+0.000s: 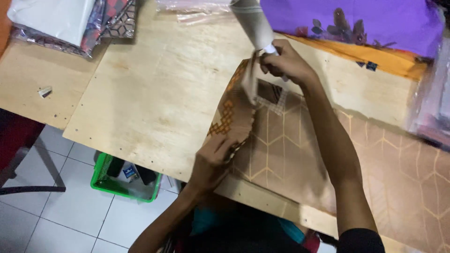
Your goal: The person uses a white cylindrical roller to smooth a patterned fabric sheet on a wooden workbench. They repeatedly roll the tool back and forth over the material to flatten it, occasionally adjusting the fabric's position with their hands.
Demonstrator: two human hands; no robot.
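The brown patterned cloth (290,140) lies on the plywood table (154,98), spread from the middle of the board toward the person's right, with its left edge folded up into a raised flap that shows an orange diamond border. That fold line is the long axis here: it runs from the near edge of the table, by the person's body, away toward the far side.

Both hands sit on that one fold, one at each end. The left hand (213,157) is at the near end of the cloth, fingers curled and pinching the folded edge. The right hand (283,61) is at the far end, closed around the cloth's top corner together with a small white piece; what that piece is cannot be told. The right arm crosses over the flat part of the cloth to get there, so the left hand is the nearer one to the body.

Beyond the far end of the cloth lies a purple flowered fabric (356,18) on an orange layer. Far to the cloth's left is a stack of wrapped fabrics (75,21). Below the table, left of the near end of the cloth, a green basket (124,180) stands on the white tile floor (61,220).
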